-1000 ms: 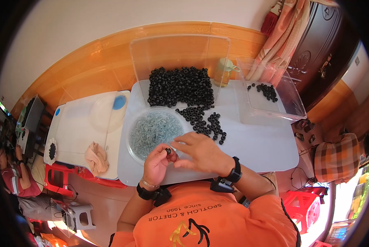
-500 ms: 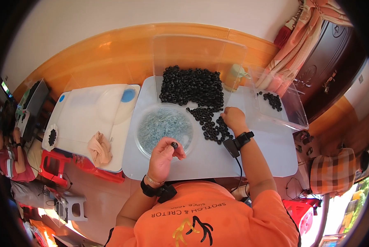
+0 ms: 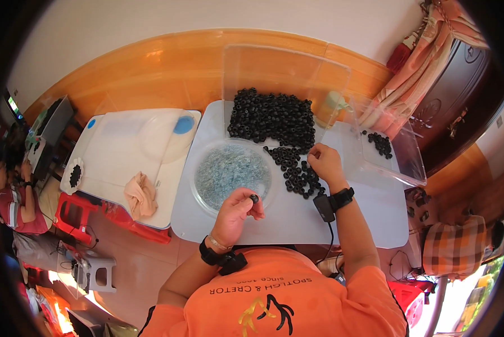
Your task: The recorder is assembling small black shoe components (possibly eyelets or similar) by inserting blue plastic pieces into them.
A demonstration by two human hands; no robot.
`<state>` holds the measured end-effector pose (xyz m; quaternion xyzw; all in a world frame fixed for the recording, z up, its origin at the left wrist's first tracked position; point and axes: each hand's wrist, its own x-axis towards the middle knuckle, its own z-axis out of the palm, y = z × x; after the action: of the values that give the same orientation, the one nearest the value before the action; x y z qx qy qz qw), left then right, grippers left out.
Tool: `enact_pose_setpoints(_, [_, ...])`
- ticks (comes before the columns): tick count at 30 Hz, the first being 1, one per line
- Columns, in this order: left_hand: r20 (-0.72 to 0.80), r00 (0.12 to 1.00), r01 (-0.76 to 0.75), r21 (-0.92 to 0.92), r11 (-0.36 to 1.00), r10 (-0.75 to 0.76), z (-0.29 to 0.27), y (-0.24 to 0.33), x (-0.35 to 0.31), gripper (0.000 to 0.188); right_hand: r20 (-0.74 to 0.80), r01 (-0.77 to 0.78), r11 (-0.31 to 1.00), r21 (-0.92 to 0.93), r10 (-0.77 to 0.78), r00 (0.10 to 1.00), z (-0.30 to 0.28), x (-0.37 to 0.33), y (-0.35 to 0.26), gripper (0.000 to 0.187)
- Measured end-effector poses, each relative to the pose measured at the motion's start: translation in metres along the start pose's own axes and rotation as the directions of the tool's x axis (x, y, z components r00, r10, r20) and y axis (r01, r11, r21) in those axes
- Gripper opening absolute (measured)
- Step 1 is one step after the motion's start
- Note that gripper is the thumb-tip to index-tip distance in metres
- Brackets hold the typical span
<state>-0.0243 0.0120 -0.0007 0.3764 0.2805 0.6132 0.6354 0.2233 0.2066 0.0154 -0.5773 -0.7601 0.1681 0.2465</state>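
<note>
My left hand (image 3: 235, 214) is closed, pinching a small black ring-shaped piece (image 3: 254, 198) between thumb and fingers. It hovers at the near edge of a round clear dish (image 3: 194, 185) holding many tiny pale-blue glassy bits (image 3: 229, 171). On the right, my right hand (image 3: 327, 164) reaches down to the edge of a loose spread of similar black pieces (image 3: 300, 178). Its fingertips are drawn together close to these pieces; whether one is between them is hidden. Behind the spread lies a dense heap of black pieces (image 3: 271, 115) in a large clear bin (image 3: 285, 56).
Another clear bin (image 3: 398, 168) at the right holds several black pieces (image 3: 380, 145). A pale green bottle (image 3: 330, 106) stands behind. The adjoining white table (image 3: 122, 146) carries a peach cloth (image 3: 141, 194) and a small dish (image 3: 75, 176). Another person (image 3: 24, 205) sits far left.
The whole view has shifted slightly to the right. My right hand's fingertips have moved a little away from me, toward the heap. My left hand still holds the black ring-shaped piece beside the dish.
</note>
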Motion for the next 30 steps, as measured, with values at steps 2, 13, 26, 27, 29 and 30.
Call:
enact_pose_setpoints(2, [0.011, 1.0, 0.008, 0.013, 1.0, -0.008, 0.003, 0.0, 0.0, 0.021, 0.037, 0.005, 0.949, 0.315, -0.017, 0.999, -0.011, -0.013, -0.015, 0.013])
enact_pose_setpoints(13, [0.104, 0.994, 0.021, 0.102, 0.995, -0.032, 0.026, -0.001, 0.0, 0.025, 0.192, -0.085, 0.351, 0.933, -0.285, 0.939, -0.022, -0.109, -0.096, 0.016])
enact_pose_setpoints(26, [0.106, 0.994, 0.011, 0.162, 0.987, -0.028, 0.025, -0.001, -0.002, 0.025, 0.145, -0.049, 0.28, 0.959, -0.335, 0.931, -0.005, -0.12, -0.102, 0.016])
enact_pose_setpoints(27, [0.106, 0.994, 0.014, 0.166, 0.986, -0.032, 0.025, -0.002, -0.002, 0.025, 0.148, -0.055, 0.272, 0.961, -0.334, 0.931, -0.005, -0.121, -0.101, 0.016])
enact_pose_setpoints(29, [0.105, 0.994, 0.019, 0.164, 0.986, -0.037, 0.024, -0.002, -0.002, 0.026, 0.211, -0.122, 0.284, 0.951, -0.309, 0.927, -0.006, -0.121, -0.1, 0.016])
enact_pose_setpoints(30, [0.104, 0.994, 0.022, 0.158, 0.987, -0.039, 0.023, -0.003, -0.002, 0.026, 0.244, -0.157, 0.289, 0.944, -0.297, 0.923, -0.007, -0.121, -0.099, 0.017])
